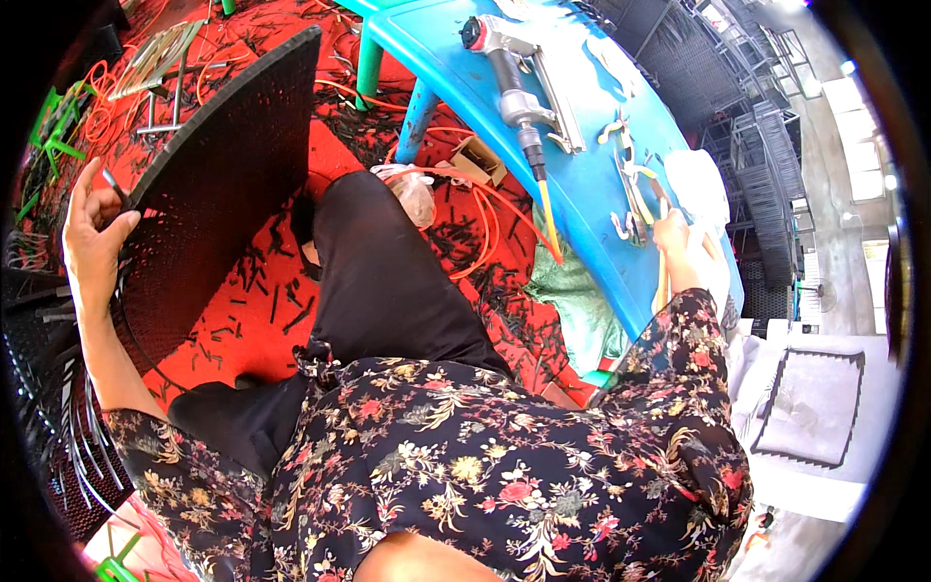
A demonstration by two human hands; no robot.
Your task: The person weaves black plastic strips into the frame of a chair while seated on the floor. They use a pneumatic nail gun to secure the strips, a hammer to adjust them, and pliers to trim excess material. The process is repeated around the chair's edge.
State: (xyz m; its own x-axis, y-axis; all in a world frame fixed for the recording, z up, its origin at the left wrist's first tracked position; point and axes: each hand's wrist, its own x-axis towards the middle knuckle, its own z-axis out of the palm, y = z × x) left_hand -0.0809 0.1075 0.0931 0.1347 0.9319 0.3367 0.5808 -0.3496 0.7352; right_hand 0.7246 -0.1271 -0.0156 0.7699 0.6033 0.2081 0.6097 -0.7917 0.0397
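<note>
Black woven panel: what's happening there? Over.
Left hand at edge of black woven panel. Right hand among hand tools on blue table. Red hose looped beside table.

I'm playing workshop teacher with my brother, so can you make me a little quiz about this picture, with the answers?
1. Which of the person's hands is at the edge of the big black woven panel?
2. True or false: the air tool lies on the blue table.
3. Pick the main colour of the floor: A white, B red, C yellow.

Key: 1. The left hand. 2. True. 3. B.
</note>
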